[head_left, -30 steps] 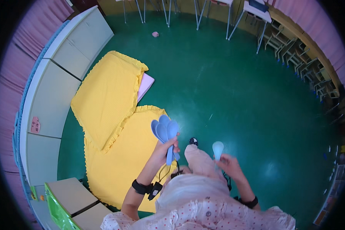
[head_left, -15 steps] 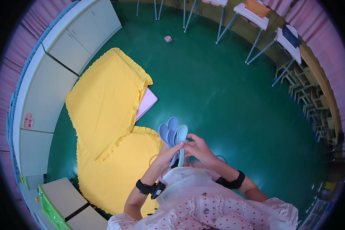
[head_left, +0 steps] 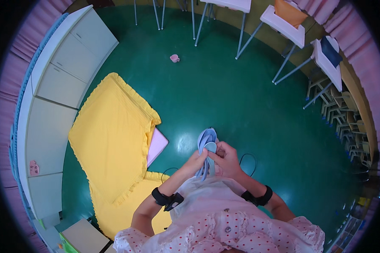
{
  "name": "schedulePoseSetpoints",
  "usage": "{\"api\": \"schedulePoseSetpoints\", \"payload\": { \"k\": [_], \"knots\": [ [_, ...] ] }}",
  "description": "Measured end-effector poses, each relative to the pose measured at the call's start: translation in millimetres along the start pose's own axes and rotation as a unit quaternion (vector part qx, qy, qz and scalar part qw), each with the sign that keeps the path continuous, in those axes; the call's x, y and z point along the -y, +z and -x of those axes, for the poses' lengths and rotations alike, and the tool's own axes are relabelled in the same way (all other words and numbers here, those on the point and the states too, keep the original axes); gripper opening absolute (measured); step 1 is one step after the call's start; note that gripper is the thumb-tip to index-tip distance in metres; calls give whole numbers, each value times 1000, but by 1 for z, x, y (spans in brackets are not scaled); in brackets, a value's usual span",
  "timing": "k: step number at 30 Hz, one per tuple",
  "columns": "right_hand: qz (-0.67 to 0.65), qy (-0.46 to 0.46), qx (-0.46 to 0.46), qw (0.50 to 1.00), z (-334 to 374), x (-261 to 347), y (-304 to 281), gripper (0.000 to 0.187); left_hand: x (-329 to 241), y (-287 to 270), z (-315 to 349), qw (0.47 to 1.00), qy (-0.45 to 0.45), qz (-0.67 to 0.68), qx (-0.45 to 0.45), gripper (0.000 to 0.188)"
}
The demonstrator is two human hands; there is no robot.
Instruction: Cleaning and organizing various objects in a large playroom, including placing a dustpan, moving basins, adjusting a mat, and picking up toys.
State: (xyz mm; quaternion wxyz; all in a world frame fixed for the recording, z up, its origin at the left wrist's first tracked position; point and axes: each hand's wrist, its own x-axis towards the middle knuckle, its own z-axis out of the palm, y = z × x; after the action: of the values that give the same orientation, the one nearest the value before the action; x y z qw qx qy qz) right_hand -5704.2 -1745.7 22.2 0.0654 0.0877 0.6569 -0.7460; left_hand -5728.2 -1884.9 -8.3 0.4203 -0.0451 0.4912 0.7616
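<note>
A bundle of several blue spoons [head_left: 205, 139] is held upright in front of my body, bowls at the top and handles pointing down. My left hand [head_left: 196, 161] is closed round their handles, its thumb on the front. A lighter blue spoon [head_left: 211, 147] overlaps the bundle on the right side. My right hand [head_left: 226, 158] pinches at that paler spoon, fingers close to the left hand. Part of the handles is hidden behind the fingers.
Yellow ruffled cloths [head_left: 114, 139] lie on the green floor to the left, partly over a pink flat pad [head_left: 157, 146]. A small pink cup [head_left: 175, 58] is farther ahead. White cabinets [head_left: 55, 118] line the left; high chairs [head_left: 283, 29] and stacked wooden chairs [head_left: 350, 114] stand right.
The spoons have shifted right, and their fanned bowls are now gathered closer together. The view has tilted up, so the cup and cloths sit lower in it.
</note>
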Motion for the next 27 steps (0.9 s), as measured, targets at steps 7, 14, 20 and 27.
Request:
{"api": "schedulePoseSetpoints", "payload": {
  "k": [7, 14, 20, 27],
  "knots": [
    [-90, 50, 23, 994, -180, 65, -31, 15, -130, -14, -115, 985, 18, -169, -2, 27],
    [43, 76, 228, 970, -341, 58, -28, 26, -202, -71, -192, 996, 64, -28, -53, 16],
    [143, 173, 246, 943, -499, 64, -33, 25, -297, -157, -255, 976, -33, 176, -120, 12],
    [282, 207, 271, 897, -692, 82, -43, 19, -384, -252, -341, 931, 39, 315, -181, 20]
  ]
}}
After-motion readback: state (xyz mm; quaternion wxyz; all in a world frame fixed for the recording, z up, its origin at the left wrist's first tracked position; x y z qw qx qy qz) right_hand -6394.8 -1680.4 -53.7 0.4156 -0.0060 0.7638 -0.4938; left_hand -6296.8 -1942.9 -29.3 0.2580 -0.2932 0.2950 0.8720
